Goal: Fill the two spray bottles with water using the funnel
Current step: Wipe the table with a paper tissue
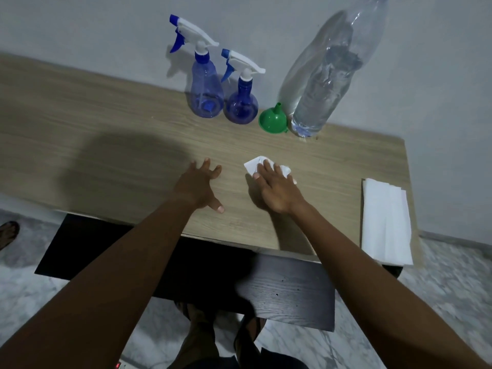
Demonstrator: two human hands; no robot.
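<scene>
Two blue spray bottles with white trigger heads stand at the back of the wooden table [80, 134]: a taller one [206, 89] and, to its right, a shorter round one [241, 102]. A green funnel [273, 119] lies mouth down beside them, spout up. Right of it stands a large clear water bottle [323, 81] holding water. My right hand [277, 189] presses flat on a crumpled white tissue [255, 165] near the table's middle. My left hand [198, 186] rests on the bare wood with fingers spread, holding nothing.
A stack of white paper napkins [384, 222] lies at the table's right edge. A dark lower shelf [287, 291] juts out under the table. My feet [202, 326] stand on the marble floor. Someone's sandalled foot [8, 233] shows at far left.
</scene>
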